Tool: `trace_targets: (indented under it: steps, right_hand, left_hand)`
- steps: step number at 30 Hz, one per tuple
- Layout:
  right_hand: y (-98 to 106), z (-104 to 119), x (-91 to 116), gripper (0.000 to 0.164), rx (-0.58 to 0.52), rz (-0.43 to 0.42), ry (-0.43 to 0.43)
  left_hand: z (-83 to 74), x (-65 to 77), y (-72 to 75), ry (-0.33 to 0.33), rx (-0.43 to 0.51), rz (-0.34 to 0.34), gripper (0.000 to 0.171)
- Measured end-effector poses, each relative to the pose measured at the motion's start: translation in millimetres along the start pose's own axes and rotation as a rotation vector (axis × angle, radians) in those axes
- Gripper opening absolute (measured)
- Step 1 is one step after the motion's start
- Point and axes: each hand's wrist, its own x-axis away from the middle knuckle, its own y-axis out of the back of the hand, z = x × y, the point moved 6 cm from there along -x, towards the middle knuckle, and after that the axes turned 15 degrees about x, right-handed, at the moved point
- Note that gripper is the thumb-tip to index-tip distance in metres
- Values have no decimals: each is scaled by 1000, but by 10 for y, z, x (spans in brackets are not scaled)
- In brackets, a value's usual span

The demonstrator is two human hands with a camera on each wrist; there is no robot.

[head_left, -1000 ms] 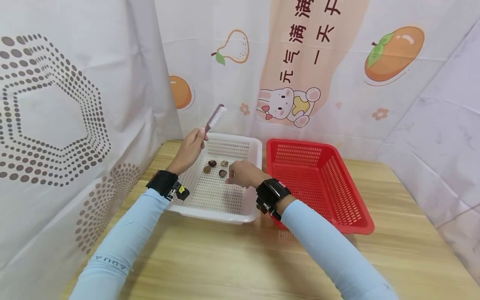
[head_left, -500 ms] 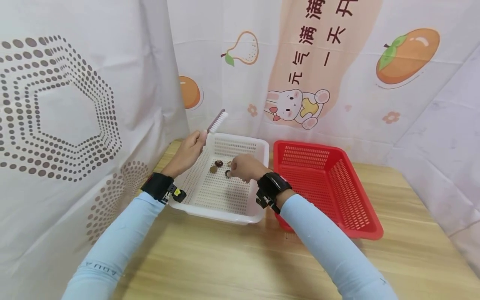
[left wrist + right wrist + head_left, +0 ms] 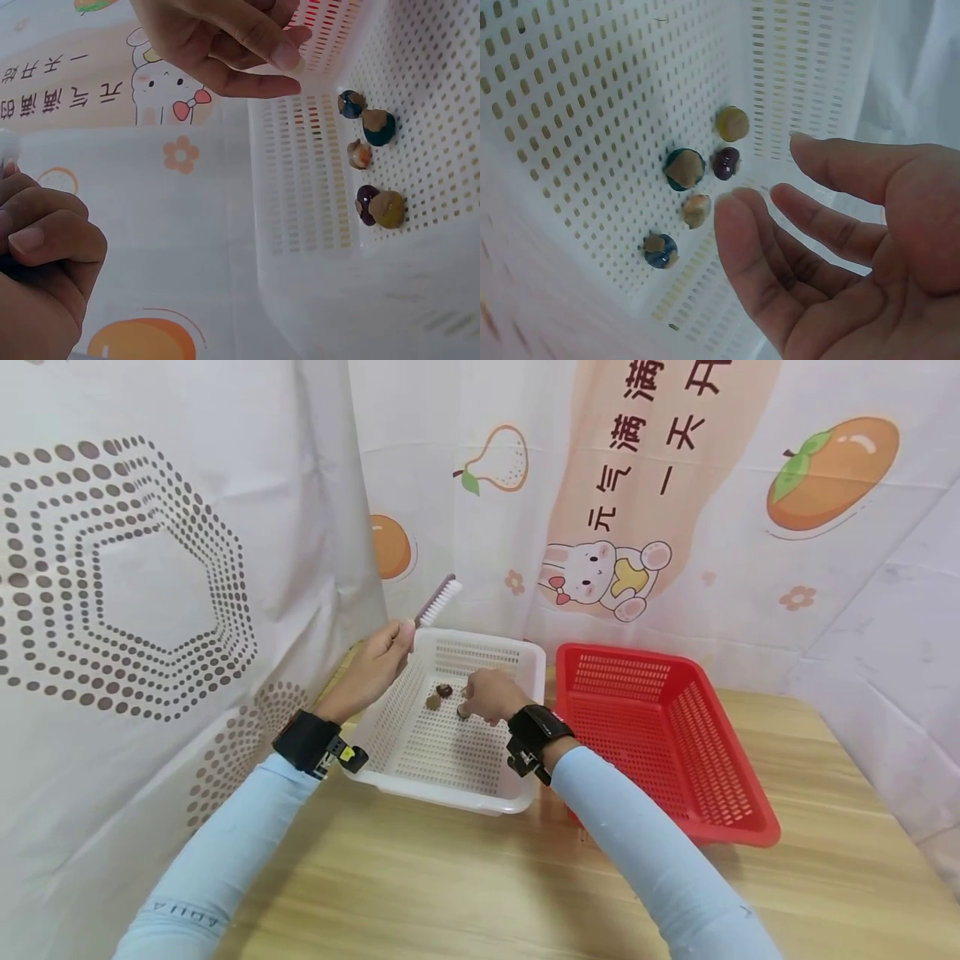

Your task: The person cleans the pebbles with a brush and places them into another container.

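Observation:
My left hand [image 3: 372,670] grips the handle of a brush [image 3: 438,602] with white bristles and a purplish back, raised beyond the white basket's far left corner. In the left wrist view the fingers [image 3: 56,236] are curled round the dark handle. Down inside the white plastic basket [image 3: 405,789] reaches my right hand [image 3: 492,695], its thumb and fingers apart in the right wrist view. Near its fingertips lie several small glossy rounded pieces with brown patches: a green one [image 3: 684,169], a blue one [image 3: 660,250], a yellow one [image 3: 733,123], a purple one [image 3: 726,163] and an orange-white one [image 3: 697,211].
A red plastic basket [image 3: 738,752] stands to the right of the white one on the wooden table [image 3: 450,885]. Printed curtains [image 3: 480,535] hang behind and on the left. Both wrists wear black straps with cameras.
My right hand has moved in over the small pieces, now covering some of them in the head view. The left hand still holds the brush up. The head view has shifted slightly.

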Motion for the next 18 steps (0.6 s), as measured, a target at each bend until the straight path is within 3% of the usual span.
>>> trace_targets:
  steps: [3, 13, 18]
  right_hand:
    - [-80, -12, -70, 31, 7, 2, -16]
    - [-463, -3, -176, 15, 144, 152, -33]
    - [-563, 21, -201, 21, 255, 151, -13]
  left_hand:
    - [3, 53, 10, -15, -43, 0, 39]
    - [-258, 285, -22, -37, -50, 44, 33]
    - [-94, 290, 53, -27, -58, 57, 34]
